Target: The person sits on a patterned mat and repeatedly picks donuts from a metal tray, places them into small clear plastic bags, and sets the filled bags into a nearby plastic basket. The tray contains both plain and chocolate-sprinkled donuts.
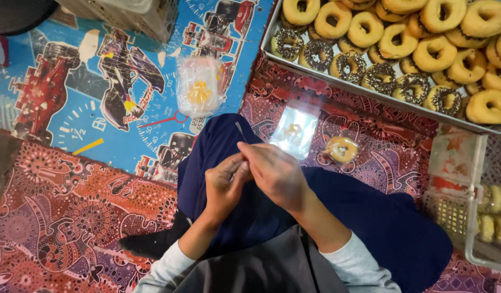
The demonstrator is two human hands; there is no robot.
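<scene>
Hands over lap — left hand (224,182) and right hand (272,172) pinched together, bagged doughnut (341,148) near, tray (370,93) edge beyond.

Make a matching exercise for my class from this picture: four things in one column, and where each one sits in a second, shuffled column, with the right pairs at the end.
Things:
1. metal tray of doughnuts
2. single bagged doughnut
3. stack of clear bags
4. plastic crate

Places:
A. on the blue racing-car mat
B. top right of the picture
C. right edge, below the tray
D. on the red patterned cloth, just beyond the knee

Pairs: 1-B, 2-D, 3-A, 4-C
</scene>
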